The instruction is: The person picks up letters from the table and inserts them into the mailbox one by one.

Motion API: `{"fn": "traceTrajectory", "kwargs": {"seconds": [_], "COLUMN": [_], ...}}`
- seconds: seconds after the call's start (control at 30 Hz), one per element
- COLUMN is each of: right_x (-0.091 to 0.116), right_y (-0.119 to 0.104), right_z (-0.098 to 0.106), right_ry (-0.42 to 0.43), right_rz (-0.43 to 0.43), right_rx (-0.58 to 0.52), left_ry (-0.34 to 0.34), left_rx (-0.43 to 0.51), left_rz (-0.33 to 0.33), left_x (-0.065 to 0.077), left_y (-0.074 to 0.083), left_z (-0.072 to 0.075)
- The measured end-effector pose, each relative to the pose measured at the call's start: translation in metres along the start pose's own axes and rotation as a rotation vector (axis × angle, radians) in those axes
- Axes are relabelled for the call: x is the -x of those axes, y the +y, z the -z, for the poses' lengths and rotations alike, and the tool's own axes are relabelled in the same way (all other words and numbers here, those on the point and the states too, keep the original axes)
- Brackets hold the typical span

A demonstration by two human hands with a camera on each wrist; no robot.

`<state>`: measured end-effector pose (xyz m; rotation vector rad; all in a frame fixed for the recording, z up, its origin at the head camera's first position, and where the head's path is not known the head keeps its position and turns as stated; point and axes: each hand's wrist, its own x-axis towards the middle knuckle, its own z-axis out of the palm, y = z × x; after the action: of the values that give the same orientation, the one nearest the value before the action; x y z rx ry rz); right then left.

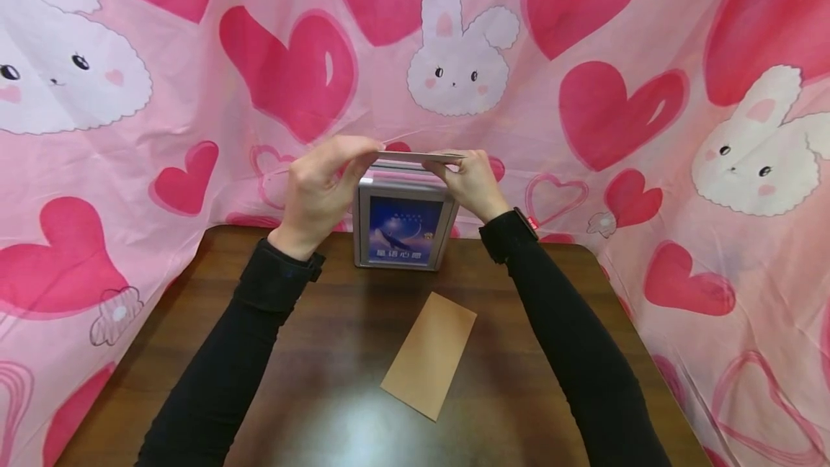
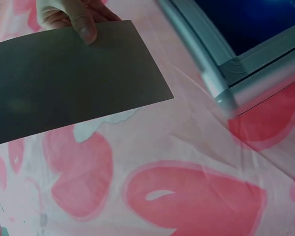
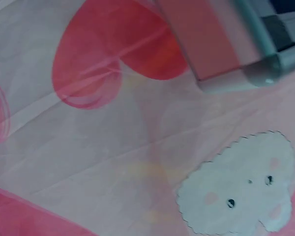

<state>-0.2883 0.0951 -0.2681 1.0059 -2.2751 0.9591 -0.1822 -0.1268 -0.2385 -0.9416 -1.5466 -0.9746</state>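
A thin flat card [image 2: 73, 78], dark grey on the face in the left wrist view, is held between both hands. In the head view it appears nearly edge-on. At its left end, my left hand [image 1: 320, 189] pinches it between thumb and fingers. My right hand [image 1: 472, 180] grips it nearer the right end, its thumb [image 2: 86, 27] lying on the card's face in the left wrist view. Below and behind the card stands a silver-framed box [image 1: 402, 233] with a blue whale-and-moon picture. The right wrist view shows the box's pink side [image 3: 206, 44], but no card.
A brown rectangular card or envelope [image 1: 429, 355] lies at an angle on the dark wooden table [image 1: 324, 352], in front of the box. Pink cloth [image 1: 389, 70] with hearts and white rabbits hangs behind and on both sides of the table.
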Motion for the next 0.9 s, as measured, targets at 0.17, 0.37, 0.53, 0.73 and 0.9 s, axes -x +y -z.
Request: {"fn": "traceTrajectory", "kwargs": {"seconds": [0.17,0.37,0.53,0.73,0.9], "right_x": [-0.002,0.0,0.001,0.003,0.002], "right_y": [0.013,0.023,0.027,0.023,0.008], "right_z": [-0.005,-0.008,-0.012,-0.009,0.003], "right_ry": [-0.042,-0.072,-0.074,-0.019,0.097], "right_rz": [-0.049,-0.102,-0.108,-0.072,-0.036], "right_rx": [0.007,0.003,0.033,0.023,-0.077], "left_ry": [-0.021,-0.075,-0.053,0.011,0.006], "left_rx": [-0.036,-0.099,-0.111,-0.091,-0.123], "left_rz": [-0.002,0.022,0.043,0.043,0.054], "left_x": [0.007,0.012,0.013,0.006,-0.004], "left_y": [-0.009,-0.015,-0.019,-0.026,-0.037], "left_z": [-0.002,-0.003,-0.009,-0.018,-0.021]}}
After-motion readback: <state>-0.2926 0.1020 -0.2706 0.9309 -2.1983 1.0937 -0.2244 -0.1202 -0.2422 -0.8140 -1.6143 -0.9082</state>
